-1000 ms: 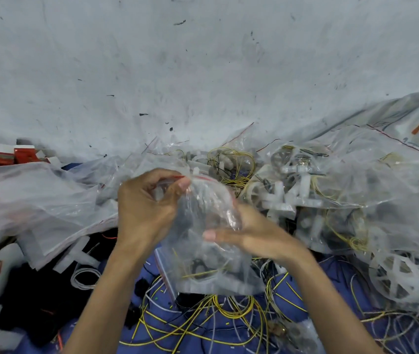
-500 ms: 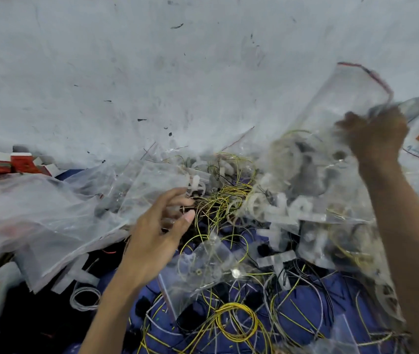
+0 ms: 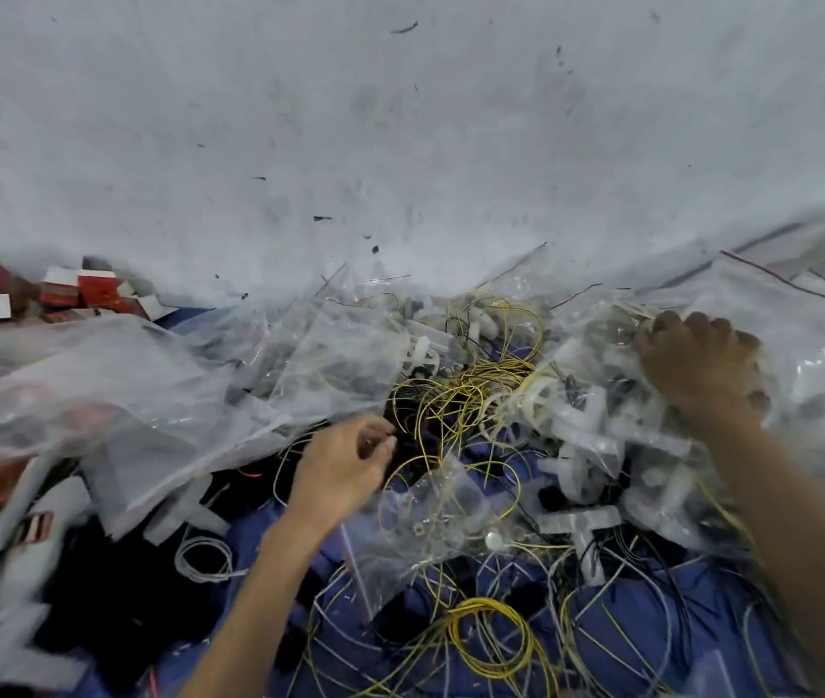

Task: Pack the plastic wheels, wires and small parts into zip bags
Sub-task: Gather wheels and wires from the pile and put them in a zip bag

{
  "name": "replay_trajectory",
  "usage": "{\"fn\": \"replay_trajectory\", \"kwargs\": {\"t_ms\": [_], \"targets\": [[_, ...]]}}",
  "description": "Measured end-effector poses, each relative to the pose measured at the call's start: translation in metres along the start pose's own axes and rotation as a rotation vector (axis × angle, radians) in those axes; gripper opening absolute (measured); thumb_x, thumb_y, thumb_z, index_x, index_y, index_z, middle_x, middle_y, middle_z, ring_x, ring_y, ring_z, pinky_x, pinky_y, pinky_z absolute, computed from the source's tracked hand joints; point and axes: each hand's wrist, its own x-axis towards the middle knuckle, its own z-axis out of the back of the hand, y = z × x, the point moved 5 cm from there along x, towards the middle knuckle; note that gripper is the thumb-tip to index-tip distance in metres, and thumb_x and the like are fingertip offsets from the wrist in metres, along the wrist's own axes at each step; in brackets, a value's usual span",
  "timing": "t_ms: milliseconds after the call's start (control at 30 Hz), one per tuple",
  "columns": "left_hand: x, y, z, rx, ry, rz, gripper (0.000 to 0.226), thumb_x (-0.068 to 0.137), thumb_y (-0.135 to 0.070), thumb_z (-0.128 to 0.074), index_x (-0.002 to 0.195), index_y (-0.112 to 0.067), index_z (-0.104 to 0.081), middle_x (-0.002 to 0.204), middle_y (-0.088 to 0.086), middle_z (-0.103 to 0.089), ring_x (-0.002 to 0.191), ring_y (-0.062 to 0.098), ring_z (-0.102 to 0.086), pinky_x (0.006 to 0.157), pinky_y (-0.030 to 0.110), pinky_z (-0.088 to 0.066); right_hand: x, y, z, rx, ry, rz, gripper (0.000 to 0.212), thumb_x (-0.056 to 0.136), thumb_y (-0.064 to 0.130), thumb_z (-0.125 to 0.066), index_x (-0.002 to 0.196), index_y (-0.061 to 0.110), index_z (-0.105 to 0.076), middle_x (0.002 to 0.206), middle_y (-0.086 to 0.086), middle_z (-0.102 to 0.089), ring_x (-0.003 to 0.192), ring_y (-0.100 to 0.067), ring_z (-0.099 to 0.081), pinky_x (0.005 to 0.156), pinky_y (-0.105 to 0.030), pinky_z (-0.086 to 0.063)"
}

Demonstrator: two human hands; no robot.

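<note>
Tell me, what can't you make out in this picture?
Head view:
Right hand: fingertips buried among filled bags; grip unclear.
Left hand: fingers curled beside yellow wires; any pinch too small to tell.
White pieces, lower left: motion-blurred.
Red boxes, far left: cut by the edge.

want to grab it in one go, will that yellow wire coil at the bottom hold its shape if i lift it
Probably floppy and light: the yellow wire coil is thin loose loops, so it should sag. It may snag, since other wires cross it.
</note>
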Motion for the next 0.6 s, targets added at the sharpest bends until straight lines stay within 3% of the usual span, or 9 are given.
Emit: {"fn": "replay_trajectory", "kwargs": {"t_ms": [100, 200, 267, 300, 367, 433, 533, 600], "targets": [[0.034, 0.019, 0.011, 0.299, -0.188, -0.061, 0.03, 0.083, -0.015, -0.063, 0.112, -0.01, -0.062, 0.114, 0.01, -0.06, 0.109, 0.026, -0.051, 0.095, 0.034, -0.037, -0.006, 0.002, 0.004, -0.016, -0.027, 0.01, 0.044, 0.093, 0.038, -0.038, 0.116, 0.006, -0.057, 0.121, -0.021, -0.053, 0.112, -0.035, -0.047, 0.103, -0.053, -0.029], [0.065, 0.042, 0.002, 0.631, 0.029, -0.018, 0.042, 0.083, -0.023, -0.063, 0.123, -0.014, -0.055, 0.129, 0.008, -0.05, 0.121, 0.028, -0.042, 0.097, 0.039, -0.038, -0.023, 0.022, 0.024, 0.197, -0.248, 0.101, 0.027, 0.087, 0.019, -0.052, 0.11, 0.006, -0.059, 0.125, -0.017, -0.05, 0.119, -0.032, -0.041, 0.106, -0.057, -0.014], [0.072, 0.05, -0.002, 0.739, 0.098, 0.035, 0.029, 0.084, -0.024, -0.062, 0.112, -0.016, -0.063, 0.12, 0.006, -0.059, 0.113, 0.028, -0.052, 0.09, 0.04, -0.046, -0.053, 0.053, 0.041, 0.394, -0.362, 0.288, 0.019, 0.083, 0.012, -0.056, 0.099, 0.005, -0.063, 0.11, -0.016, -0.058, 0.107, -0.029, -0.049, 0.101, -0.05, -0.028], [0.071, 0.051, 0.0, 0.733, 0.088, 0.052, 0.021, 0.085, -0.021, -0.061, 0.103, -0.014, -0.066, 0.113, 0.007, -0.063, 0.107, 0.029, -0.057, 0.084, 0.039, -0.048, -0.069, 0.069, 0.043, 0.502, -0.306, 0.385, 0.017, 0.083, 0.011, -0.056, 0.096, 0.005, -0.065, 0.102, -0.015, -0.062, 0.097, -0.028, -0.055, 0.095, -0.046, -0.039], [0.066, 0.051, 0.009, 0.68, -0.011, 0.047, 0.016, 0.086, -0.013, -0.056, 0.095, -0.012, -0.068, 0.104, 0.008, -0.066, 0.099, 0.031, -0.06, 0.076, 0.038, -0.048, -0.099, 0.096, 0.037, 0.712, -0.037, 0.498, 0.013, 0.086, 0.011, -0.056, 0.093, 0.008, -0.067, 0.088, -0.009, -0.067, 0.078, -0.021, -0.062, 0.077, -0.038, -0.051], [0.053, 0.039, 0.025, 0.582, -0.239, -0.029, 0.016, 0.089, -0.011, -0.055, 0.095, -0.012, -0.07, 0.1, 0.009, -0.068, 0.091, 0.033, -0.064, 0.068, 0.039, -0.049, -0.124, 0.112, 0.026, 0.963, 0.308, 0.44, 0.01, 0.092, 0.018, -0.054, 0.09, 0.017, -0.064, 0.082, 0.0, -0.066, 0.071, -0.013, -0.062, 0.071, -0.032, -0.051], [0.017, 0.005, 0.042, 0.409, -0.503, -0.258, 0.011, 0.085, -0.014, -0.061, 0.085, -0.01, -0.071, 0.084, 0.009, -0.07, 0.068, 0.032, -0.066, 0.053, 0.035, -0.049, -0.153, 0.136, 0.015, 1.376, 0.89, 0.175, 0.028, 0.092, 0.041, -0.048, 0.108, 0.02, -0.058, 0.107, 0.0, -0.066, 0.09, -0.011, -0.065, 0.083, -0.035, -0.055], [-0.011, -0.017, 0.041, 0.402, -0.539, -0.407, 0.01, 0.082, -0.015, -0.062, 0.08, -0.009, -0.07, 0.077, 0.007, -0.067, 0.061, 0.029, -0.064, 0.048, 0.032, -0.048, -0.173, 0.157, 0.021, 1.582, 1.157, 0.116, 0.049, 0.088, 0.052, -0.041, 0.125, 0.021, -0.048, 0.123, 0.0, -0.058, 0.104, -0.017, -0.063, 0.086, -0.036, -0.054]]}}
